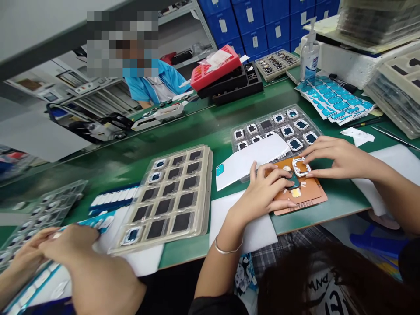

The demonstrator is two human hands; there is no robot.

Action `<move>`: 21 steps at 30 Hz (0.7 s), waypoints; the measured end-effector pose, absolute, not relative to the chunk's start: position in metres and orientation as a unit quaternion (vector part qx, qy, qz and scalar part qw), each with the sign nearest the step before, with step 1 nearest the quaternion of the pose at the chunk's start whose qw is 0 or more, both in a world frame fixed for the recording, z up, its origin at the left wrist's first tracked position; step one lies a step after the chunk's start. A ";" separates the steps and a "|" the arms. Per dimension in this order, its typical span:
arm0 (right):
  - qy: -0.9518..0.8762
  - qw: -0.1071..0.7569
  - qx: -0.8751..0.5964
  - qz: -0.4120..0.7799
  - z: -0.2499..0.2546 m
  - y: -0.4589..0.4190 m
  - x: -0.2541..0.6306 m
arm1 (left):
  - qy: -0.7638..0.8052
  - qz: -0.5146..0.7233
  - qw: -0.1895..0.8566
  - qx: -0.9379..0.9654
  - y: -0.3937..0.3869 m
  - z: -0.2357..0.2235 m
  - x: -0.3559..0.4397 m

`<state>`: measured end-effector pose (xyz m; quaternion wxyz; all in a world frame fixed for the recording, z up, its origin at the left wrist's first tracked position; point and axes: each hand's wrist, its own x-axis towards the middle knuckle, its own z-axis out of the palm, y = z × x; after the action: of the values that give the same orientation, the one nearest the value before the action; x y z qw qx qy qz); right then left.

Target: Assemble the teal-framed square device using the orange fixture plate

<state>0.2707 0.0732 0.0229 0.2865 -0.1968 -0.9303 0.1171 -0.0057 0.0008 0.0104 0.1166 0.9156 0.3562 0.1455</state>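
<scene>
My left hand [259, 192] rests on the brown mat [295, 199], its fingers [278, 173] curled close around a dark teal piece [293, 180]; I cannot tell whether they grip it. My right hand [341, 159] is nearly closed, fingertips [308, 173] on a white frame [301, 166] lying on the mat just beside the teal piece, apparently holding it. A white sheet [252, 232] lies under my left wrist. Beyond the mat, a white card [251, 159] partly covers a clear tray [275, 127] of parts. To the left is a tray of dark squares [170, 197]; another person's hands [65, 249] work nearer the lower left. Farther off are blue stickers [334, 98], a sanitizer bottle [310, 57] and blue bins [256, 22].
</scene>
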 end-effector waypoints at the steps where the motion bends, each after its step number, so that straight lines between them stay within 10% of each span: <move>1: -0.929 0.291 -0.196 0.116 0.023 0.073 0.271 | 0.354 0.155 0.109 0.916 0.000 0.011 -0.006; 21: -0.899 0.386 -0.149 0.141 0.006 0.054 0.240 | 0.431 0.312 0.006 0.847 -0.004 0.013 0.003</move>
<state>0.2400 0.0542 0.0063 0.3861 -0.1489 -0.8995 0.1405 0.0032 -0.0037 0.0130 0.0061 0.8467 0.4307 0.3124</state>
